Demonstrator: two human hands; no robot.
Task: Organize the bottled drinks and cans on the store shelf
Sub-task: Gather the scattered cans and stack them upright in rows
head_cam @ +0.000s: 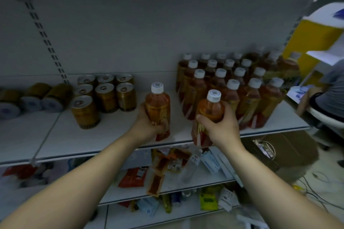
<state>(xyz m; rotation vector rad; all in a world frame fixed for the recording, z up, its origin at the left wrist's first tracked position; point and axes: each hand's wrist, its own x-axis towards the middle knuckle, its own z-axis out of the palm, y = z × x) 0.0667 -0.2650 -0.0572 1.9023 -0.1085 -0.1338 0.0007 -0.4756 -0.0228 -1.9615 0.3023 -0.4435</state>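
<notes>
Bottles [157, 104] sit clasped in left grip [147, 122] and right grip [221, 126]; a careless shove could topple the bottle block [240, 83] beside them.

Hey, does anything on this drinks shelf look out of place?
Yes: the cans at the far left lie on their sides, while the neighbouring cans and the bottles stand upright.

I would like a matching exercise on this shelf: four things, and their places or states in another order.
1 far-left cans
2 middle cans
3 bottle in the left hand
4 bottle group

a at the right end of the shelf
b lying on their sides
c gripped, apart from the group
d upright, pull tabs showing

Pairs: 1-b, 2-d, 3-c, 4-a
</notes>
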